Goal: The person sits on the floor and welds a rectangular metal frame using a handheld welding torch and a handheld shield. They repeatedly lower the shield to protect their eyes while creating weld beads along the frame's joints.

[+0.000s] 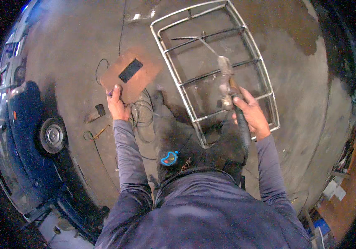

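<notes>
My left hand [119, 104] is closed on the lower edge of a flat brown welding hand shield [113, 74] with a dark rectangular window. My right hand [252, 112] is wrapped round the black handle of a welding electrode holder [224, 68], whose head looks worn and light brown. From its tip a thin rod [208, 45] reaches toward the bars of a metal frame [182, 85]. Rounded at its corners, this silvery tube frame has several darker crossbars and lies before me, its near end by my legs. The holder is above the frame; I cannot tell whether the rod touches a crossbar.
A dark blue vehicle [24, 137] with a visible wheel [53, 135] stands at the left. Coiled cable [142, 110] lies on the floor below the shield. Nearby are a small block-like object [99, 111] and an orange-yellow tool [102, 132]. Brown board [350, 191] lies at the right.
</notes>
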Available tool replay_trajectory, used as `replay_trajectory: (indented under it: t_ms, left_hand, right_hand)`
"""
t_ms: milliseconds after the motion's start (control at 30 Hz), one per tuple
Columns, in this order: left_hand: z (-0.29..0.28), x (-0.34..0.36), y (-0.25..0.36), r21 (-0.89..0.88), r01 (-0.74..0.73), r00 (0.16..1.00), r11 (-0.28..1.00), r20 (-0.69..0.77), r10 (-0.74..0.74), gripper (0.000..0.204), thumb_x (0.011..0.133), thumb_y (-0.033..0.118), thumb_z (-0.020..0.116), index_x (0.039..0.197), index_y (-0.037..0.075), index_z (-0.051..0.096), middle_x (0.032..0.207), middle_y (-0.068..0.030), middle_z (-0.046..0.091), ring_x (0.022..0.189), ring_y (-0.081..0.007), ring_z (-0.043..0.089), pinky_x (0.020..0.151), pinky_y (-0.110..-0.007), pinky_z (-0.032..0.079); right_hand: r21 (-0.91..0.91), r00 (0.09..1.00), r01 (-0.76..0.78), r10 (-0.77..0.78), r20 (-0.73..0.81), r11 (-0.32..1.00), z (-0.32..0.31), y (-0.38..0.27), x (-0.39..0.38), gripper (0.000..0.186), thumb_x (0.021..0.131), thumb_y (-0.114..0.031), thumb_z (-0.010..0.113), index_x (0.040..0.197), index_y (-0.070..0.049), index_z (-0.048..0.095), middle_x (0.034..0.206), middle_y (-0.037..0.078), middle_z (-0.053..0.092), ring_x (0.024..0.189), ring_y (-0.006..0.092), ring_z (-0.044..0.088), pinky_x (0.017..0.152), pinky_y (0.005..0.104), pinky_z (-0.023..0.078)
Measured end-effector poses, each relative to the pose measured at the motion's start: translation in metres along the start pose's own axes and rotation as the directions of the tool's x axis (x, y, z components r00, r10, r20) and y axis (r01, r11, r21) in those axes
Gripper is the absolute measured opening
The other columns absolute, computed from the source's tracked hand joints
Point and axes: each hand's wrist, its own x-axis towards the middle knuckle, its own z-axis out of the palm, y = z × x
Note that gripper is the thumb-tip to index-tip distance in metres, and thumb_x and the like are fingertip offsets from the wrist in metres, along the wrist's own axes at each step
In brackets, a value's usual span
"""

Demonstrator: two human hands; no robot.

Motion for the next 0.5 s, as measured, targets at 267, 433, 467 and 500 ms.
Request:
replay_trajectory:
  t_ms: [267, 433, 467, 500]
  left_hand:
    - [0.073, 0.160, -0.127, -0.168, 0.044, 0.993, 0.985, 0.119, -0.024, 0.049, 0.085, 0.017, 0.064, 0.128, 0.010, 0.041, 0.116, -0.0073, 0.054, 0.104, -0.0219, 0.056, 0.083, -0.037, 0.050]
    - [0.115, 0.182, -0.228, -0.236, 0.197, 0.979, 0.951, 0.102, -0.178, 0.038, 0.087, 0.023, 0.063, 0.120, 0.013, 0.047, 0.108, -0.0049, 0.058, 0.096, -0.0224, 0.060, 0.074, -0.036, 0.052]
    - [0.119, 0.183, -0.248, -0.230, 0.218, 0.973, 0.948, 0.122, -0.194, 0.037, 0.087, 0.023, 0.062, 0.119, 0.013, 0.048, 0.108, -0.0051, 0.058, 0.096, -0.0222, 0.060, 0.074, -0.035, 0.052]
    - [0.118, 0.189, -0.261, -0.234, 0.232, 0.969, 0.944, 0.144, -0.202, 0.036, 0.088, 0.024, 0.061, 0.119, 0.013, 0.048, 0.108, -0.0053, 0.058, 0.096, -0.0220, 0.059, 0.075, -0.034, 0.051]
  right_hand:
    - [-0.442, 0.998, -0.058, 0.052, -0.026, 0.895, 0.049, 0.086, 0.177, 0.059, 0.086, -0.023, 0.061, 0.138, -0.006, 0.038, 0.089, 0.010, 0.062, 0.053, 0.0136, 0.053, 0.052, 0.0294, 0.045]
    - [-0.423, 0.978, -0.202, 0.202, -0.047, 0.884, 0.055, 0.154, 0.265, 0.058, 0.086, -0.025, 0.062, 0.137, -0.006, 0.040, 0.087, 0.010, 0.063, 0.052, 0.0134, 0.054, 0.053, 0.0293, 0.046]
    - [-0.399, 0.973, -0.222, 0.226, -0.038, 0.890, 0.049, 0.173, 0.280, 0.058, 0.086, -0.025, 0.061, 0.137, -0.006, 0.040, 0.087, 0.009, 0.063, 0.052, 0.0135, 0.054, 0.053, 0.0293, 0.046]
    - [-0.381, 0.970, -0.233, 0.240, -0.032, 0.894, 0.051, 0.186, 0.292, 0.057, 0.086, -0.025, 0.061, 0.136, -0.006, 0.040, 0.087, 0.009, 0.063, 0.052, 0.0136, 0.054, 0.053, 0.0293, 0.046]
